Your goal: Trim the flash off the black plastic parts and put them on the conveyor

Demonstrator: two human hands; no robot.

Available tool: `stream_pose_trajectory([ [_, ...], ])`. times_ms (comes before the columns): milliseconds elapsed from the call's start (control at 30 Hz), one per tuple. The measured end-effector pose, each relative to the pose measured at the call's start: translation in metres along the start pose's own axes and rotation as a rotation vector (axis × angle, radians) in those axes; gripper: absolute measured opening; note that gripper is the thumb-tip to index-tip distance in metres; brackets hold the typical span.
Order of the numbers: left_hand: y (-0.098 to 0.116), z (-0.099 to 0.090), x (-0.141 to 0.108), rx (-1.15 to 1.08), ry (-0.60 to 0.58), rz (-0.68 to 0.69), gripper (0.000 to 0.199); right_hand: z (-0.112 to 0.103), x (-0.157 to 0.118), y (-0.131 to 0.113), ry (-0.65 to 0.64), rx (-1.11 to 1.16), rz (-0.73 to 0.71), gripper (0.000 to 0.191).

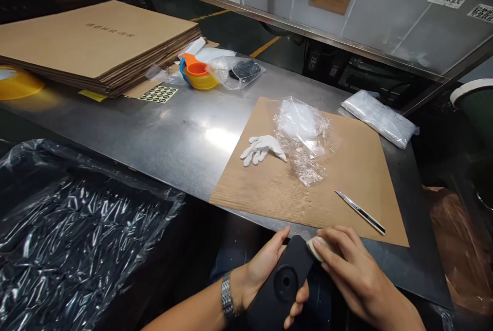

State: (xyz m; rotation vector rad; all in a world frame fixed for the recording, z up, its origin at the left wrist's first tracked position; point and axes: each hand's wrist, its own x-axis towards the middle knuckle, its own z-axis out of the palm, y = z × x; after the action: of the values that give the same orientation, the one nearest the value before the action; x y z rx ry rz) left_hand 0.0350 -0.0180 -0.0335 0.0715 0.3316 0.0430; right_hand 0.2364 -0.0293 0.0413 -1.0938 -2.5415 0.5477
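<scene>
My left hand (265,264) is wrapped around a flat black part (278,297) with a round recess and a hole in its middle. The part is tilted, its lower end running out of the frame. In my right hand (352,269) a small off-white pad (315,250) is pinched between thumb and fingers. That pad touches the upper right corner edge of the black part. Beyond my hands, a utility knife (361,213) lies on a cardboard sheet (265,195) that covers part of the metal table.
A white glove (264,149) and crumpled clear plastic bags (302,128) rest on the cardboard. Stacked cardboard (92,46), tape rolls (202,76) and a sticker sheet (157,93) are at the left. A wrapped white pack (379,117) lies right. A bin lined with black plastic (77,238) stands left.
</scene>
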Motion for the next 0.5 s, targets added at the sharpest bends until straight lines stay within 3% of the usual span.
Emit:
stream_pose_trajectory([
  [133, 0.001, 0.004, -0.003, 0.014, 0.022, 0.031, 0.099, 0.006, 0.003, -0.005, 0.047, 0.029, 0.024, 0.052],
  [500, -0.002, -0.006, -0.004, 0.036, 0.112, 0.008, 0.094, 0.018, 0.003, -0.006, 0.141, 0.013, -0.002, 0.053],
])
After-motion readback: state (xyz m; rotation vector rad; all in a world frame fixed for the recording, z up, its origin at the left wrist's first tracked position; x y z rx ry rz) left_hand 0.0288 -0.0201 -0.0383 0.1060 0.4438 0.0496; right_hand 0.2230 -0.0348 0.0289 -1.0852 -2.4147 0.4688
